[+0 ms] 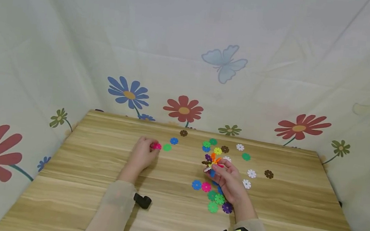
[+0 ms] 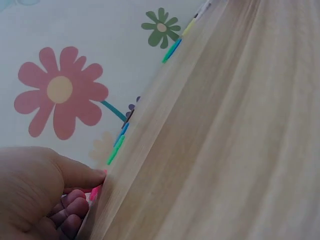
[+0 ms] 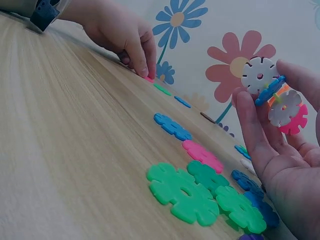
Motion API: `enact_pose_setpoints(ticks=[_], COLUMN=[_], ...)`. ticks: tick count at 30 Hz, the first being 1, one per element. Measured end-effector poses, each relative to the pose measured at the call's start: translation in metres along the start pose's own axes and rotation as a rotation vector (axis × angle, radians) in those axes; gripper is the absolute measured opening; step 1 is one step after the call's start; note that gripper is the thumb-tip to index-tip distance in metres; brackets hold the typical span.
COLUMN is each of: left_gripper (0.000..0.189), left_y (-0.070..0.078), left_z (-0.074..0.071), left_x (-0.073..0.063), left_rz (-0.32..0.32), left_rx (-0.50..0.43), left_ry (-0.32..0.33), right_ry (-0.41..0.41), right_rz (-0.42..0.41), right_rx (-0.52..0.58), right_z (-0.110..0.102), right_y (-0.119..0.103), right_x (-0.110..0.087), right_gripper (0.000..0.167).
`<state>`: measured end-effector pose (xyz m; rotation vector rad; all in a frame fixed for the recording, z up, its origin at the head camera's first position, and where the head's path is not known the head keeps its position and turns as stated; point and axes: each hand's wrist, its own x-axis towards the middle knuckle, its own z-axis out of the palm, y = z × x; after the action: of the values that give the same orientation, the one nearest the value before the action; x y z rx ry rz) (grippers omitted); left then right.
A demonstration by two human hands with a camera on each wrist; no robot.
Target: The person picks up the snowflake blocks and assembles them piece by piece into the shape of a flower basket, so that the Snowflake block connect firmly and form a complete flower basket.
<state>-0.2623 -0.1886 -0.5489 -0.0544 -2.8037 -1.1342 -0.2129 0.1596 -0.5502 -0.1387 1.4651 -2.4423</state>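
Observation:
My left hand [image 1: 143, 152] is on the left part of the table, its thumb and fingers pinching a pink notched plastic disc [image 1: 157, 146]. In the left wrist view, only a sliver of that pink disc [image 2: 94, 192] shows at the fingertips. A light green disc [image 1: 167, 147] and a blue disc [image 1: 174, 141] lie just beyond it. My right hand [image 1: 230, 180] holds a cluster of interlocked notched discs [image 1: 213, 163] above the table. The right wrist view shows white, blue and pink discs [image 3: 295, 121] in that cluster; the fingers and palm hide part of it.
Loose discs lie around and beneath my right hand, among them a pink one [image 1: 206, 186], a green one [image 1: 213, 207] and a purple one [image 1: 227, 207]. White discs [image 1: 251, 173] and a brown disc [image 1: 268, 174] are farther right. A flower-printed curtain [image 1: 162, 71] stands behind the wooden table [image 1: 73, 179].

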Motion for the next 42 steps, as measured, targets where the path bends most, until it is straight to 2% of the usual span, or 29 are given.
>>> enact_pose_setpoints(ticks=[3,7,10,12,17,20,25,28,34,42], left_gripper=[0.028,0.026,0.023,0.02,0.015,0.011,0.01,0.012,0.02,0.023], left_y=[0.002,0.005,0.009,0.016,0.049,0.072,0.104,0.113,0.121,0.125], left_z=[0.0,-0.002,-0.003,-0.003,0.004,0.009,0.019,0.027,0.042,0.044], left_x=[0.0,-0.001,-0.003,-0.005,-0.011,-0.018,-0.031,-0.036,-0.041,-0.045], left_rz=[-0.008,-0.009,-0.01,-0.012,0.008,0.038,0.059,0.068,0.088,0.099], left_rx=[-0.001,-0.02,-0.064,-0.115,-0.325,-0.454,-0.559,-0.586,-0.582,-0.578], left_ry=[-0.005,-0.028,-0.047,-0.052,-0.067,-0.101,-0.174,-0.219,-0.3,-0.305], right_ry=[-0.021,0.001,0.023,0.028,0.032,0.05,0.088,0.101,0.13,0.171], right_rz=[0.002,0.012,0.021,0.024,0.026,0.029,0.024,0.012,-0.015,-0.01], right_rx=[0.012,0.013,-0.002,-0.018,-0.04,-0.035,-0.049,-0.067,-0.1,-0.16], right_z=[0.0,0.0,0.001,0.001,0.001,0.002,0.002,0.002,0.004,0.007], right_y=[0.0,-0.001,-0.001,-0.001,-0.001,-0.001,-0.001,-0.001,0.0,0.0], right_x=[-0.001,-0.002,-0.001,-0.001,0.0,-0.001,0.0,0.001,0.002,0.003], right_gripper=[0.016,0.022,0.031,0.03,0.018,0.019,0.023,0.026,0.027,0.032])
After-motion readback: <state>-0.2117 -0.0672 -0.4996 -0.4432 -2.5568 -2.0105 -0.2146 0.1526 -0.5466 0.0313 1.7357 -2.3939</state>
